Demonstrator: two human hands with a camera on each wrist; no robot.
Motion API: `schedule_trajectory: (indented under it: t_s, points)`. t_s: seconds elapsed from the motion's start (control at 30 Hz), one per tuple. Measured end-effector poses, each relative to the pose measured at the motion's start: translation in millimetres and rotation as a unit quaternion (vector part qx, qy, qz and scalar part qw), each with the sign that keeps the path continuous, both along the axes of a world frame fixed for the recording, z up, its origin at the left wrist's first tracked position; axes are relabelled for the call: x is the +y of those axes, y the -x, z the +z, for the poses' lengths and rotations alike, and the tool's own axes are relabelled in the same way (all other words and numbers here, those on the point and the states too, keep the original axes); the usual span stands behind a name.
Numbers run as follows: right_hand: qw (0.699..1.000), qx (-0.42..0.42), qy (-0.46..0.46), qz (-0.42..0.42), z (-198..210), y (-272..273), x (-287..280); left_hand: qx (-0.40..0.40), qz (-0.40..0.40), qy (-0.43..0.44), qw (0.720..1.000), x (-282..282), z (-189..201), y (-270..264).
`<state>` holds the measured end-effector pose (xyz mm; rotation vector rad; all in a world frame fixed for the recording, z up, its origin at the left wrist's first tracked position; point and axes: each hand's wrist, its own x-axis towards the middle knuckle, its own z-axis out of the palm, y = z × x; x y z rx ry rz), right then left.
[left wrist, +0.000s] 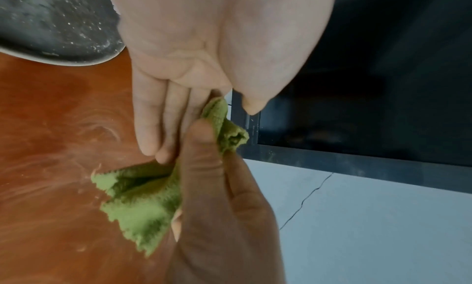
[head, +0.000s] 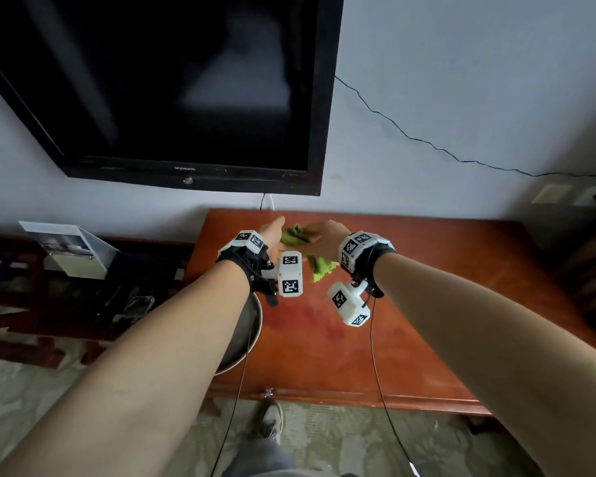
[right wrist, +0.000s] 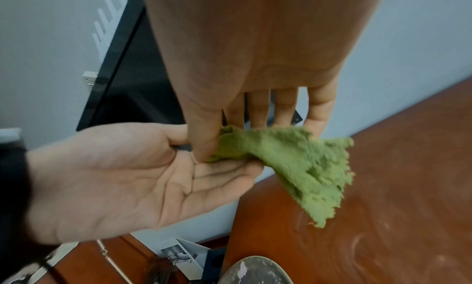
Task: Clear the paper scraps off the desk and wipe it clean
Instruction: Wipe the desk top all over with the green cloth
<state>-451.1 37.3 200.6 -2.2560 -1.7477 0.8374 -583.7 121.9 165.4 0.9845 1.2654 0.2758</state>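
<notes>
A crumpled green cloth [head: 319, 266] hangs above the far part of the red-brown desk [head: 427, 287]. My right hand [right wrist: 230, 139] pinches the cloth [right wrist: 301, 167] between thumb and fingers, with most of it drooping toward the desk. My left hand [head: 274, 235] is held beside it, palm open and fingers [left wrist: 163, 123] straight. The cloth's [left wrist: 143, 197] upper fold lies against those fingers. The desk top [left wrist: 51, 147] shows pale swirled wipe streaks. No paper scraps show on it.
A round metal bowl [head: 245, 335] with white flecks inside sits at the desk's left edge, partly under my left forearm. A black television [head: 186, 80] hangs on the wall just behind the desk. A lower dark shelf with clutter [head: 83, 287] stands to the left.
</notes>
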Motion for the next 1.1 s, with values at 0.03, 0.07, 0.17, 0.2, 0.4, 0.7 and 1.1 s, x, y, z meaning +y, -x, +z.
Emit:
schedule_trajectory:
  t_s: [0.03, 0.07, 0.17, 0.2, 0.4, 0.7, 1.1]
  points:
    - [1.0, 0.01, -0.005, -0.009, -5, -4, 4, -0.007, -0.01, 0.013, 1.0, -1, 4, 3]
    - [0.999, 0.031, -0.01, -0.033, -11, -9, 10, -0.013, -0.028, 0.017, 0.999, -1, 8, 6]
    - [0.988, 0.113, 0.0, -0.107, -36, -23, 34, 0.001, -0.061, 0.019, 0.998, 9, 8, 15]
    - [0.983, 0.131, 0.013, -0.129, -44, -27, 42, 0.015, -0.072, 0.015, 0.997, 19, 2, 17]
    - [0.959, 0.202, 0.063, -0.19, -89, -40, 89, 0.09, -0.068, -0.015, 0.993, 83, -45, 28]
    - [0.935, 0.217, 0.1, -0.263, -136, -40, 143, 0.118, -0.077, 0.041, 0.989, 156, -113, 28]
    - [0.987, -0.064, 0.074, -0.127, -208, -34, 181, 0.361, -0.231, -0.159, 0.889, 201, -183, 42]
